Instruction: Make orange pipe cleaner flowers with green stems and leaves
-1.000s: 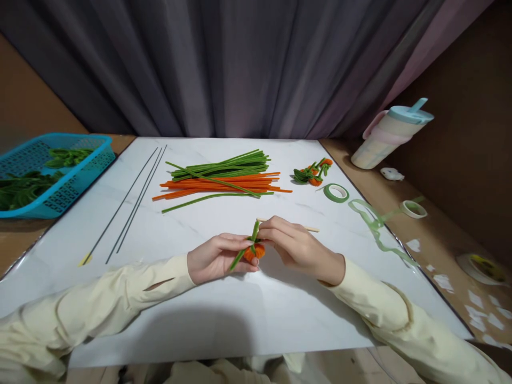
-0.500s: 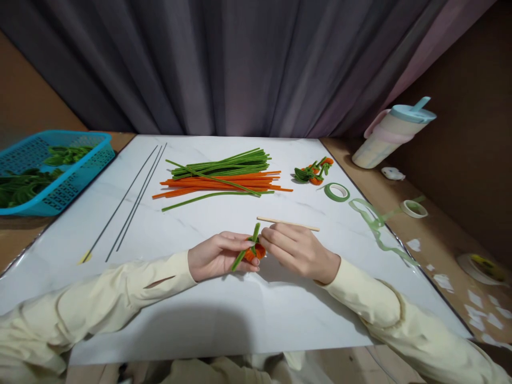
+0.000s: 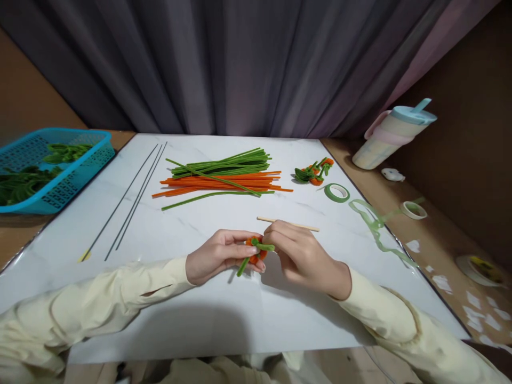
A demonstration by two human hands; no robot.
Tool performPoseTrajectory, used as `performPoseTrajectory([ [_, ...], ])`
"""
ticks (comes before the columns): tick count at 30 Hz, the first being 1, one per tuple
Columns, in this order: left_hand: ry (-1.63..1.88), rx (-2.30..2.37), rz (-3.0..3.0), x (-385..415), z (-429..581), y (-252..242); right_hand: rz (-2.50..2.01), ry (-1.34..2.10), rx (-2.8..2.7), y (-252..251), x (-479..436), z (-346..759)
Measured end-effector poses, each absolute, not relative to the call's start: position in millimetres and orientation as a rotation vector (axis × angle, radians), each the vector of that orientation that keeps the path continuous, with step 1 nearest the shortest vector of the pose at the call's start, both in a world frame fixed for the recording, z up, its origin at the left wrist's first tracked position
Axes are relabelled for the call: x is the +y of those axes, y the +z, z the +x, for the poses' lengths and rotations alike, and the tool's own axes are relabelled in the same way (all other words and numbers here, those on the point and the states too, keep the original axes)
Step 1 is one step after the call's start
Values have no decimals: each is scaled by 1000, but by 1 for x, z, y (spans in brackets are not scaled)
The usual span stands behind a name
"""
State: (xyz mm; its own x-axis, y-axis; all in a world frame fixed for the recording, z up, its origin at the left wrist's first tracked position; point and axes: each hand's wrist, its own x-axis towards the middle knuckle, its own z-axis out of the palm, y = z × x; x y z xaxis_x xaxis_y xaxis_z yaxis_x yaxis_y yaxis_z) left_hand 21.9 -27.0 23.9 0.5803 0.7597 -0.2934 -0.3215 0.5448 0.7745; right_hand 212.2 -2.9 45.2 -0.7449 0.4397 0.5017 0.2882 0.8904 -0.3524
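Left hand (image 3: 222, 252): gripping 1 orange piece (image 3: 261, 257) with green strips (image 3: 266, 247). Right hand (image 3: 307, 257), just beside: curled, contents unclear. Step, presumably: shaping; calls for steady left hold.

Dark, pleated curtains (image 3: 232, 64) hang at 12 o'clock, flanked by a brown wall (image 3: 30, 85) at 10 and a darker wall (image 3: 476, 112) at 2; a broad shadow crosses the white, gray-veined tabletop (image 3: 304, 330) at 7.

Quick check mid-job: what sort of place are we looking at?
Probably a small handicraft workspace: bundled green stems and orange stems, a roll of green tape, and an orange-and-green piece in the left hand suggest it.
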Motion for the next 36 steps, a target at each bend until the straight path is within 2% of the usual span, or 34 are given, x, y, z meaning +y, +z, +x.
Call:
performPoseTrajectory([
  [6,751,762,851,-32,24,26,-704,690,-2291,49,-7,210],
  [12,843,862,1082,-33,27,30,-1069,1026,-2131,56,-8,207],
  [18,873,818,1108,-36,29,25,-1243,1233,-2065,58,-6,206],
  [21,907,775,1086,-35,29,25,-1070,928,-2229,53,-6,209],
  [26,865,812,1090,-23,22,28,-531,-71,-2474,42,-4,214],
  [28,888,855,1136,-18,17,31,-394,-328,-2503,40,-2,216],
  [30,919,955,1258,-17,14,35,-315,-437,-2510,39,0,217],
  [36,670,1144,1934,-27,16,42,-226,-498,-2471,35,-1,216],
])
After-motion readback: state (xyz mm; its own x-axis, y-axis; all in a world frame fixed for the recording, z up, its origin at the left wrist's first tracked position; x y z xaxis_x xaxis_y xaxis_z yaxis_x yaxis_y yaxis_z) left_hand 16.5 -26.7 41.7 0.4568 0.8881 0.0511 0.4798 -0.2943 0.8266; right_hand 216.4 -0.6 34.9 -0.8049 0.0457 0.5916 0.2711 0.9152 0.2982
